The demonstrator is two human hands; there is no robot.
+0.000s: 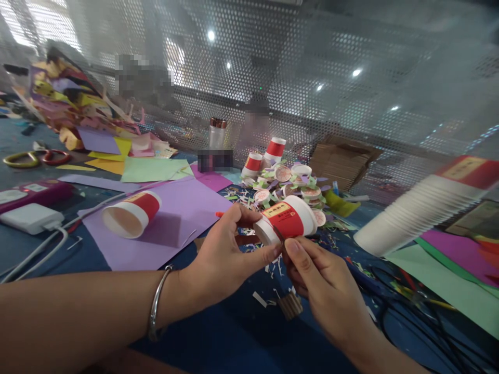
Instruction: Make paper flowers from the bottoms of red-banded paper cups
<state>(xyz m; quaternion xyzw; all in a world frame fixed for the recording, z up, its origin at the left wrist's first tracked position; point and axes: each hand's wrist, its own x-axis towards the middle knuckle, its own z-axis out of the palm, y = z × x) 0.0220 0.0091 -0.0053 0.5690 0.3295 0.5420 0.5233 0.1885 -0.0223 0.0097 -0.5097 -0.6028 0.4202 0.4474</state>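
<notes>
My left hand (230,249) grips a red and white paper cup (286,221), thumb below and fingers around its narrow end. The cup lies sideways in the air, its wide rim toward the right. My right hand (319,275) is closed in a pinch against the cup's lower side. A thin dark edge shows at those fingertips on the cup wall; its kind is too hidden to tell. Left of my hands, another paper cup (134,213) lies on its side on a purple paper sheet (187,202), its mouth facing me.
Behind the held cup are a pile of cut cup pieces (283,179) and two upturned cups. A tall leaning stack of cups (421,210) stands at right, near black cables (421,322). Scissors (56,157), coloured paper and a white charger (31,217) lie at left.
</notes>
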